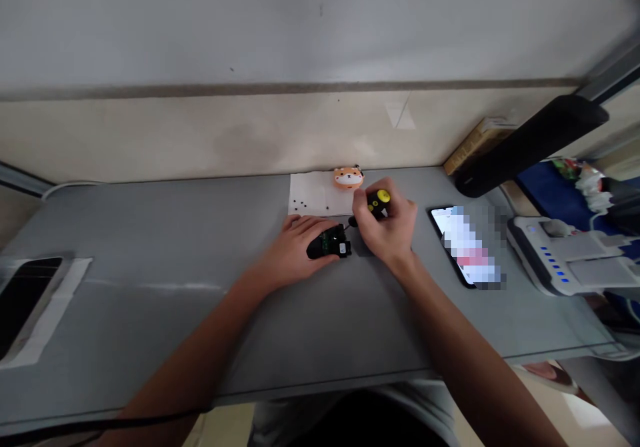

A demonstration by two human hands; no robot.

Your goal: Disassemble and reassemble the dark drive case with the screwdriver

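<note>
My left hand (299,250) is wrapped round a small black device with a green circuit board (330,241), holding it down on the grey table. In my right hand (393,227) is a black and yellow screwdriver (379,201), its shaft slanting down to the left. The tip meets the device's upper right corner, though I cannot tell whether it sits in a screw. Just beyond both hands lies a white sheet of paper (313,190), with several tiny dark screws (300,205) on it. An orange dog-faced case (349,177) rests on the paper's right part.
A lit phone (457,243) lies right of my right arm. Farther right are a white power strip (550,257) with plugs, a black cylinder (530,143) and a box (475,141). A dark flat object (30,300) is at far left. The wall (200,133) bounds the table's back.
</note>
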